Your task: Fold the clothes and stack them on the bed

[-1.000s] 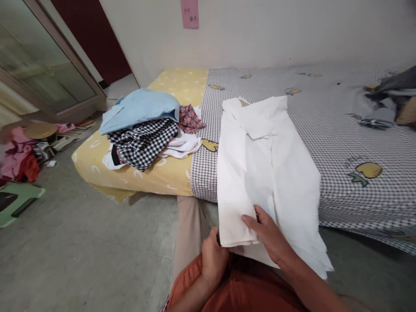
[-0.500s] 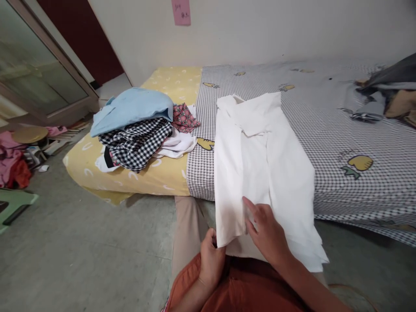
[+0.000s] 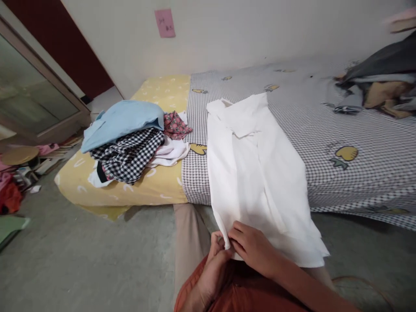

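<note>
A white shirt (image 3: pixel 256 173) lies spread over the edge of the bed, collar toward the wall, its lower hem hanging over my knees. My left hand (image 3: pixel 216 255) and my right hand (image 3: pixel 251 249) meet at the shirt's near left corner. Both pinch the hem there, fingers closed on the cloth. The checked grey sheet (image 3: pixel 341 130) covers the bed under the shirt.
A pile of clothes, light blue (image 3: pixel 123 121) on black-and-white check (image 3: pixel 130 154), sits on the yellow mattress end (image 3: pixel 156 186). More dark clothes (image 3: pixel 380 82) are heaped at the right. Clutter (image 3: pixel 19 173) lies on the grey floor by a glass door (image 3: pixel 29 95).
My right hand slid from the shirt's front down to its near left corner, joining my left hand on the hem. The view has turned a little to the right.
</note>
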### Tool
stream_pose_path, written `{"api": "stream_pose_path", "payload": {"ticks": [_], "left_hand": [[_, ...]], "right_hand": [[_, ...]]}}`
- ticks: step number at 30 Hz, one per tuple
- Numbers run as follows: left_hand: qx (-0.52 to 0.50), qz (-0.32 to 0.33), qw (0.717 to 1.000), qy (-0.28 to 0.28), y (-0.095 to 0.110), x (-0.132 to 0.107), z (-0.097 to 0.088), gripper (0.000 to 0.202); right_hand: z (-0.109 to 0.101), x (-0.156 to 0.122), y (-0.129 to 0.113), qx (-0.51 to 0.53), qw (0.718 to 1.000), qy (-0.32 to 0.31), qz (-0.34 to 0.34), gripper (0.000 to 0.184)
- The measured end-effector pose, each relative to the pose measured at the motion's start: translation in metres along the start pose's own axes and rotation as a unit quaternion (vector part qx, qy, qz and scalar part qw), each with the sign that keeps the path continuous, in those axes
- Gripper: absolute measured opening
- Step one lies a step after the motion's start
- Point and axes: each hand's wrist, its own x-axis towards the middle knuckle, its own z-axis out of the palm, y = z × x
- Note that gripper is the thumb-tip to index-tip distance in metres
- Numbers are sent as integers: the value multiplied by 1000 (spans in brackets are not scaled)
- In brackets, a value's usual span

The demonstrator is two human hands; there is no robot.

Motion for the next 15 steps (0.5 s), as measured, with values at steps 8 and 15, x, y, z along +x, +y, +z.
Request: {"api": "stream_pose_path", "payload": {"ticks": [8, 15], "left_hand": [[72, -24, 987, 141, -19, 20, -15, 67], [106, -30, 978, 179, -13, 25, -19, 72]], "right_hand": [[4, 0, 1, 87, 996, 5, 13, 19], [-32, 32, 25, 312, 895, 270, 171, 44]]}}
